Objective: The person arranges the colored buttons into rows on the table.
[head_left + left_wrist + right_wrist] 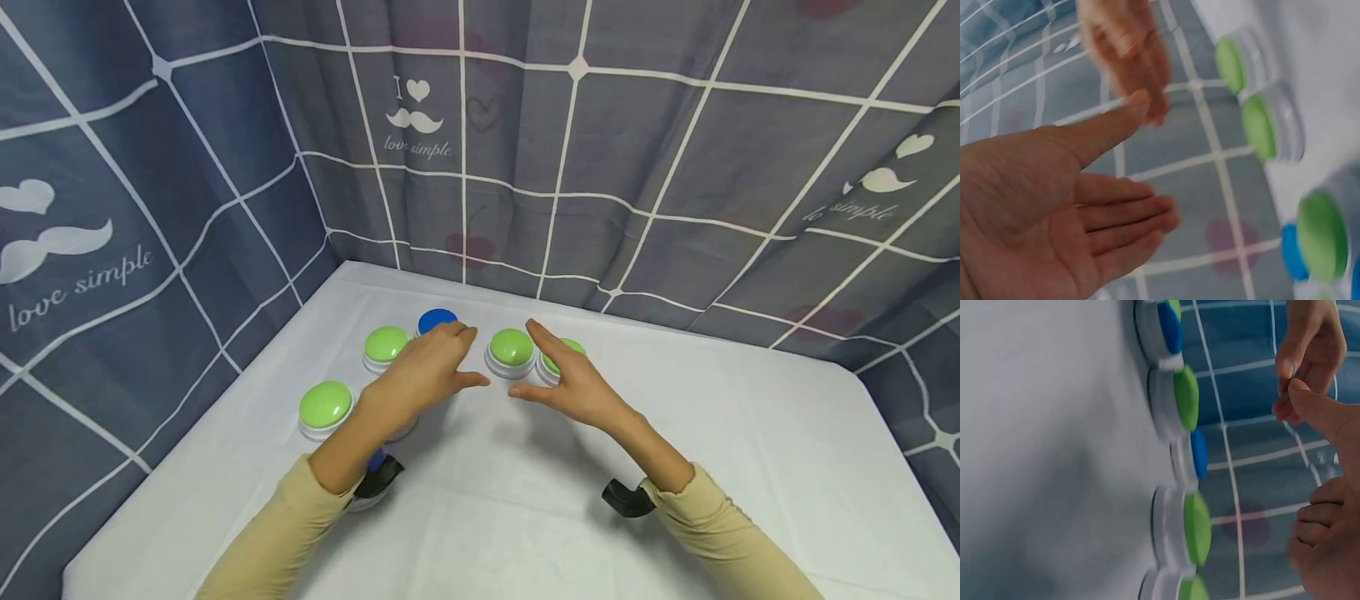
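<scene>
Left hand (429,367) released, fingers relaxed, above counter (495,525), near blue button (437,319) toward back edge. Right hand (576,388) likewise, near two green buttons (512,347) along same edge.

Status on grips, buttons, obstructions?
Left grip, right grip empty. Green button between them in head view, untouched. Right grip partly hides rightmost green button; left grip, far blue button.

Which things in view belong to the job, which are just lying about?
Likely the job:
green-topped buttons
blue-topped buttons
left grip, empty
right grip, empty

Likely just there:
white tablecloth
gridded curtain
black pieces by the cuffs
</scene>
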### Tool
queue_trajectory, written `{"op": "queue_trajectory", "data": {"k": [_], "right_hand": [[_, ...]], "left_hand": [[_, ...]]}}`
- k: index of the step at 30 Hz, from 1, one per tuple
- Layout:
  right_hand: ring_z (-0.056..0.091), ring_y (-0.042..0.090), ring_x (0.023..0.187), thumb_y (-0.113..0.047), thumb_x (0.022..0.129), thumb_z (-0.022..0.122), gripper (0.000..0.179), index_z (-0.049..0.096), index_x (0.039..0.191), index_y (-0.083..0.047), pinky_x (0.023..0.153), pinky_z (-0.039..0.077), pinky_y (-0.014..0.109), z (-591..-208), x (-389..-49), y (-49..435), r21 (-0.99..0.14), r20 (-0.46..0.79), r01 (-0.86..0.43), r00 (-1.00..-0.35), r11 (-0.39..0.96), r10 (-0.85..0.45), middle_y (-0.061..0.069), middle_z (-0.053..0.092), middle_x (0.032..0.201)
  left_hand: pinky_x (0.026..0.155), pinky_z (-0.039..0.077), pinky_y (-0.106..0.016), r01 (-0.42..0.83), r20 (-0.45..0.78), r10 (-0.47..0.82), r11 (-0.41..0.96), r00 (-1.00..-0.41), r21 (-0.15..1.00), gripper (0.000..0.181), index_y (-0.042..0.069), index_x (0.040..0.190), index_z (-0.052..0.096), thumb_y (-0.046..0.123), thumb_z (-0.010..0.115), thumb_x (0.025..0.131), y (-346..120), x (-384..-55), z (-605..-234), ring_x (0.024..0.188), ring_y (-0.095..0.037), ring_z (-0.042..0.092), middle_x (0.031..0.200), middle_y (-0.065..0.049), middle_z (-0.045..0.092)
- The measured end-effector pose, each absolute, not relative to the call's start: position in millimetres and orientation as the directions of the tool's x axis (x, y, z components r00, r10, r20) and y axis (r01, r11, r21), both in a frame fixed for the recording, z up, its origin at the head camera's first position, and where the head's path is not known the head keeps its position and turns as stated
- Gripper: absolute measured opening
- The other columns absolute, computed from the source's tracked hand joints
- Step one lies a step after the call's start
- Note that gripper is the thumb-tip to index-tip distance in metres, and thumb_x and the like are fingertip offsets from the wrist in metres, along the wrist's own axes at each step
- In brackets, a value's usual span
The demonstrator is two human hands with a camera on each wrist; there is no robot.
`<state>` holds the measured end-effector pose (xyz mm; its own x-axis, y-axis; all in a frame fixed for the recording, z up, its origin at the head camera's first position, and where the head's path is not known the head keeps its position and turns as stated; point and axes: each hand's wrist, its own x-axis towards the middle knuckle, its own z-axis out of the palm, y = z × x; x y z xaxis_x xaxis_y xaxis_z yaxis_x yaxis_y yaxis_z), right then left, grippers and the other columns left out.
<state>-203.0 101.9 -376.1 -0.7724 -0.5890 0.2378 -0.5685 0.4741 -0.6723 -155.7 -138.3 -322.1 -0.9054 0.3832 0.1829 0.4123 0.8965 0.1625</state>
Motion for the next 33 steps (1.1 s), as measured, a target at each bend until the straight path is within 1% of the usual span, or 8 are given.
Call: {"op": "queue_trajectory", "data": {"k": [3,7,13,18,22,25,29,33], "right_hand": [[0.026,0.022,0.146,-0.044,0.081,0.081,0.099,0.026,0.157,-0.011,0.114,0.028,0.047,-373,-193,91,-0.658,0.246,-0.6,-0.743,0.455,-0.622,0.005,0.026,0.161],[0.027,0.017,0.145,-0.046,0.08,0.082,0.098,0.029,0.157,-0.014,0.115,0.028,0.042,-374,-179,71,-0.648,0.235,-0.619,-0.716,0.443,-0.657,0.001,0.029,0.16],[0.025,0.01,0.145,-0.048,0.08,0.081,0.098,0.031,0.156,-0.011,0.116,0.025,0.035,-380,-160,43,-0.639,0.197,-0.649,-0.656,0.412,-0.728,0.0,0.029,0.159],[0.023,0.012,0.146,-0.048,0.08,0.081,0.098,0.03,0.156,-0.011,0.116,0.024,0.033,-385,-147,25,-0.669,0.181,-0.652,-0.608,0.357,-0.773,-0.001,0.027,0.16],[0.026,0.015,0.145,-0.046,0.081,0.08,0.096,0.031,0.156,-0.012,0.115,0.025,0.034,-389,-137,12,-0.671,0.169,-0.664,-0.572,0.331,-0.803,0.001,0.03,0.159],[0.03,0.015,0.144,-0.045,0.082,0.08,0.093,0.034,0.154,-0.008,0.115,0.027,0.033,-394,-131,1,-0.651,0.178,-0.692,-0.538,0.311,-0.824,0.005,0.035,0.157],[0.037,0.017,0.141,-0.044,0.082,0.081,0.089,0.039,0.151,-0.005,0.113,0.031,0.032,-406,-125,-12,-0.63,0.195,-0.717,-0.518,0.298,-0.833,0.007,0.043,0.152],[0.044,0.016,0.135,-0.042,0.081,0.082,0.084,0.045,0.146,-0.004,0.11,0.035,0.029,-419,-121,-20,-0.615,0.188,-0.726,-0.515,0.309,-0.836,0.006,0.051,0.145]], "left_hand": [[0.089,0.053,-0.046,0.343,0.175,0.309,0.911,-0.935,0.228,0.069,-0.004,0.132,0.058,0.037,0.082,0.082,-163,-129,-313,0.113,-0.032,0.06,0.125,-0.018,0.061],[0.096,0.047,-0.055,0.222,0.138,0.19,0.935,-0.972,0.278,0.073,-0.006,0.135,0.055,0.033,0.084,0.08,-195,-96,-305,0.122,-0.04,0.054,0.133,-0.024,0.056],[0.097,0.041,-0.064,0.073,0.072,0.052,0.937,-0.996,0.341,0.077,-0.006,0.135,0.053,0.04,0.082,0.081,-229,-50,-315,0.125,-0.048,0.048,0.135,-0.028,0.053],[0.093,0.041,-0.065,0.035,0.083,0.003,0.92,-0.997,0.391,0.078,-0.004,0.134,0.055,0.042,0.082,0.078,-256,-16,-343,0.12,-0.048,0.051,0.13,-0.028,0.056],[0.092,0.043,-0.064,0.024,0.099,-0.02,0.904,-0.995,0.426,0.081,-0.005,0.132,0.056,0.045,0.083,0.076,-269,-3,-360,0.118,-0.047,0.053,0.127,-0.025,0.058],[0.092,0.043,-0.064,-0.01,0.063,-0.043,0.895,-0.997,0.447,0.085,-0.005,0.133,0.055,0.049,0.084,0.074,-272,3,-371,0.119,-0.047,0.052,0.129,-0.026,0.057],[0.091,0.043,-0.066,-0.108,-0.07,-0.086,0.89,-0.994,0.444,0.092,-0.006,0.136,0.051,0.053,0.083,0.072,-276,8,-388,0.121,-0.051,0.049,0.133,-0.031,0.052],[0.092,0.042,-0.066,-0.205,-0.192,-0.132,0.876,-0.972,0.436,0.101,-0.006,0.14,0.047,0.056,0.083,0.069,-277,7,-402,0.123,-0.055,0.044,0.137,-0.035,0.045]]}}
